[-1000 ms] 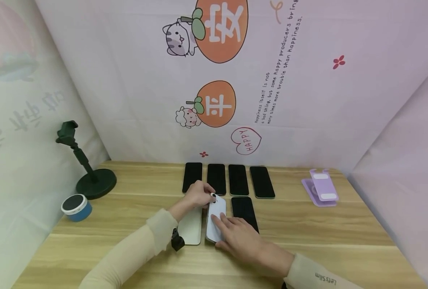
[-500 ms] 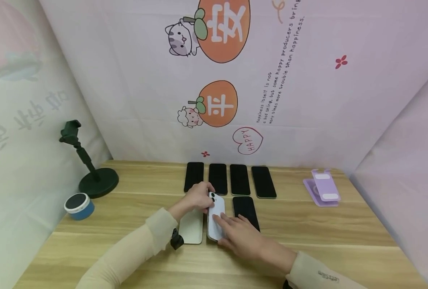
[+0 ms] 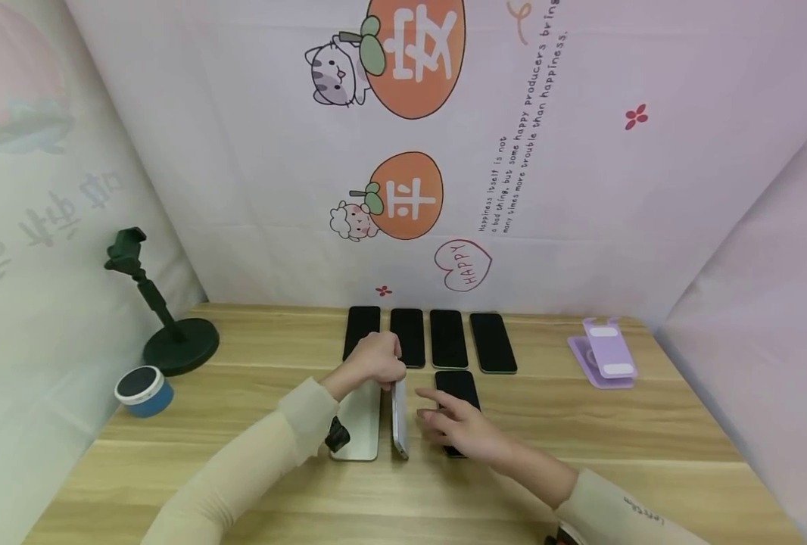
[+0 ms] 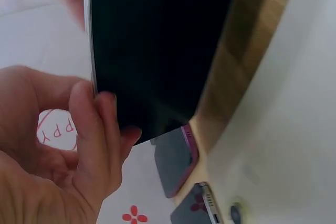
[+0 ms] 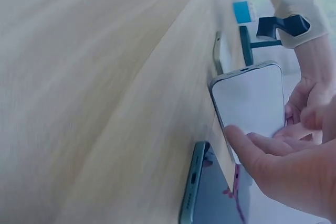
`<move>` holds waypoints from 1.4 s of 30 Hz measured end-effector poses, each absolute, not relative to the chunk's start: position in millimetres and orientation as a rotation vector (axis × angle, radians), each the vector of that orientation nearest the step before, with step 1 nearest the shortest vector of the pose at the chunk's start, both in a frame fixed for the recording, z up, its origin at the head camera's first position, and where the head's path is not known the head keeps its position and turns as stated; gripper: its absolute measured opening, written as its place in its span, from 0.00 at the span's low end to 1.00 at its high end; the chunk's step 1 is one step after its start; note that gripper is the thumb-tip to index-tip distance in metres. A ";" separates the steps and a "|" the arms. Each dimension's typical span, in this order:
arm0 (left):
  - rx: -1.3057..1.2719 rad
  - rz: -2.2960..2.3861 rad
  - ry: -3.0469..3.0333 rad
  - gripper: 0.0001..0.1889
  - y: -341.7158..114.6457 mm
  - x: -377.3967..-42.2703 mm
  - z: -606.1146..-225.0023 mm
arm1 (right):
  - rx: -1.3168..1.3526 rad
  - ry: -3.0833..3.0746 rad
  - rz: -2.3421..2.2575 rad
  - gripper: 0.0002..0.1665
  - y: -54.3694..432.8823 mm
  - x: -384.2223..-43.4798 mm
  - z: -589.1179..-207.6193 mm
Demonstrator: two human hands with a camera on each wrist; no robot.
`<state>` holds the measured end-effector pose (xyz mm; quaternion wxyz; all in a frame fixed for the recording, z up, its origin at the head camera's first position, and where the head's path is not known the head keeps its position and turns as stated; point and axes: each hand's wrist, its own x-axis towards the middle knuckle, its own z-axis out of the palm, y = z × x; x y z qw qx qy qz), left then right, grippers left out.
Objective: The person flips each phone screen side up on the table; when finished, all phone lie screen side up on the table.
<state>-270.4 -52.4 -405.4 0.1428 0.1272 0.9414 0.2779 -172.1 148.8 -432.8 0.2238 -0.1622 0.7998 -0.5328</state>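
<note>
My left hand (image 3: 378,359) pinches a smartphone (image 3: 400,424) by its far end and holds it up on its long edge. Its black screen (image 4: 157,51) faces the left wrist camera, while its whitish back (image 5: 249,98) shows in the right wrist view. Whether its lower edge touches the table cannot be told. Just to the right, my right hand (image 3: 468,431) has its fingers loosely extended, apart from that phone in the head view. Under this hand lies a phone with a black screen (image 3: 456,384), partly hidden. A pale phone (image 3: 359,428) lies flat beneath my left wrist.
Behind the hands, several black-screened phones (image 3: 450,339) lie in a row along the table's back edge. A purple folding stand (image 3: 611,354) is at the right. At the left are a dark green phone holder (image 3: 179,344) and a blue round tub (image 3: 146,392).
The smartphone, earlier tilted with its white back up, has turned up onto its long edge in my left hand. My right hand has come off it and moved right.
</note>
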 end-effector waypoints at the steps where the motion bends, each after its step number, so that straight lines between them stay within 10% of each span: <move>1: 0.391 0.781 2.711 0.13 -50.9 -271.4 -404.9 | -0.375 2.142 -1.528 0.33 149.2 -172.0 -432.3; 5: 0.457 0.728 2.689 0.29 -42.5 -274.0 -405.1 | -0.169 1.959 -1.669 0.35 152.3 -171.2 -430.7; 14: 0.471 0.838 2.673 0.17 -19.3 -270.6 -412.2 | -0.100 1.847 -1.749 0.35 158.3 -170.3 -433.2; 23: 0.522 0.843 2.718 0.31 -0.7 -269.5 -423.6 | -0.091 1.928 -1.734 0.40 156.7 -170.0 -435.1; 29: 0.533 0.850 2.715 0.07 -0.7 -265.5 -429.2 | -0.098 2.036 -1.683 0.39 155.7 -169.9 -441.4; 42: 0.797 0.585 2.762 0.23 -40.9 -250.2 -442.5 | -0.193 2.291 -1.599 0.36 149.1 -164.9 -449.1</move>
